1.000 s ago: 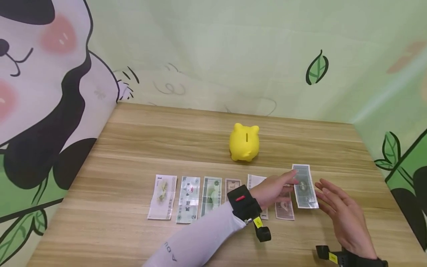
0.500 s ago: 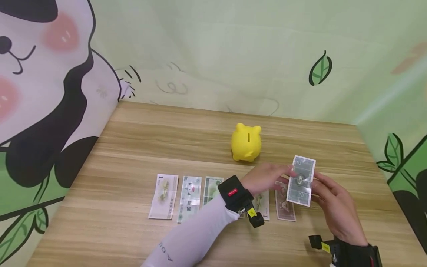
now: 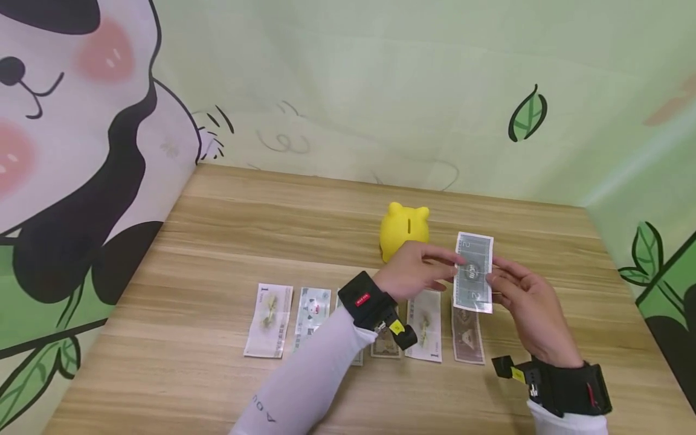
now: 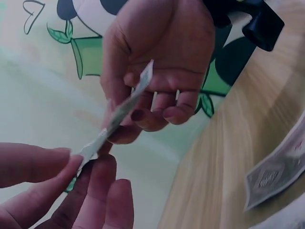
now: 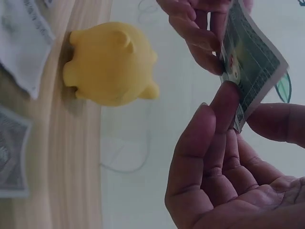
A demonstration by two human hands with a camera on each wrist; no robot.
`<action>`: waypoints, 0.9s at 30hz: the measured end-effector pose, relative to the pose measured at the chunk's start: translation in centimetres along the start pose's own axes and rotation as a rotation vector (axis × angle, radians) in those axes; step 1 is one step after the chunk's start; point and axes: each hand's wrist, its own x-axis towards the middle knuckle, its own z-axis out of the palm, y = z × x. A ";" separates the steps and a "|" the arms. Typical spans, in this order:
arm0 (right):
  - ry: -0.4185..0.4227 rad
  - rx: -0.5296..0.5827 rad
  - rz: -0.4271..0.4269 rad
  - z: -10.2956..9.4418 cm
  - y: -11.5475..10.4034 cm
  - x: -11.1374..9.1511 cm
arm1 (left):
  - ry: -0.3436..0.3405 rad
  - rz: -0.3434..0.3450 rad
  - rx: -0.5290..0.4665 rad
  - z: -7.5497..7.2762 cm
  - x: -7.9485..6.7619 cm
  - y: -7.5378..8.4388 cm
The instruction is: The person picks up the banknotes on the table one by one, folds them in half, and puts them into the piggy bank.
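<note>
We see the grey note, marked with a 2, in the air over the bench. The left hand pinches its one long edge, and the right hand pinches the opposite edge between thumb and fingers. Behind and to the left, the yellow pig stands on the bench. Nearer to us, six other notes lie in a row, some partly covered by the white left sleeve. On the wall we see a panda.
</note>
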 end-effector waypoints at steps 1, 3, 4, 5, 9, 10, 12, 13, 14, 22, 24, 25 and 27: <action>-0.005 -0.004 0.004 0.2 -0.2 0.3 | 0.012 0.005 -0.012 -0.2 0.0 0.0; -0.015 -0.011 0.005 0.6 -0.5 0.8 | 0.040 0.014 -0.013 -0.6 0.1 0.0; -0.024 -0.008 0.002 0.8 -0.6 1.1 | 0.052 0.023 -0.010 -0.8 0.1 0.0; -0.029 -0.007 -0.001 1.0 -0.8 1.4 | 0.063 0.031 -0.005 -1.0 0.1 0.0; -0.043 -0.006 -0.024 1.5 -1.1 2.1 | 0.096 0.046 0.032 -1.7 0.0 0.2; -0.048 -0.011 -0.028 1.6 -1.2 2.3 | 0.101 0.050 0.042 -1.8 -0.1 0.3; -0.055 -0.010 -0.035 1.9 -1.2 2.6 | 0.111 0.058 0.062 -2.1 -0.1 0.4; -0.056 -0.010 -0.037 2.0 -1.1 2.7 | 0.113 0.065 0.068 -2.2 -0.2 0.4; -0.056 -0.007 -0.036 2.3 -1.1 2.7 | 0.116 0.072 0.070 -2.4 -0.2 0.3; -0.058 -0.083 -0.048 4.3 -1.0 2.6 | 0.127 0.058 0.001 -3.9 -1.2 -0.1; -0.062 -0.094 -0.051 4.8 -1.1 2.6 | 0.130 0.042 0.002 -4.4 -1.5 0.0; -0.069 -0.095 -0.054 5.1 -1.1 2.7 | 0.133 0.038 0.006 -4.7 -1.7 0.0; -0.083 -0.101 -0.062 5.6 -1.2 2.9 | 0.138 0.039 0.016 -5.3 -2.0 0.0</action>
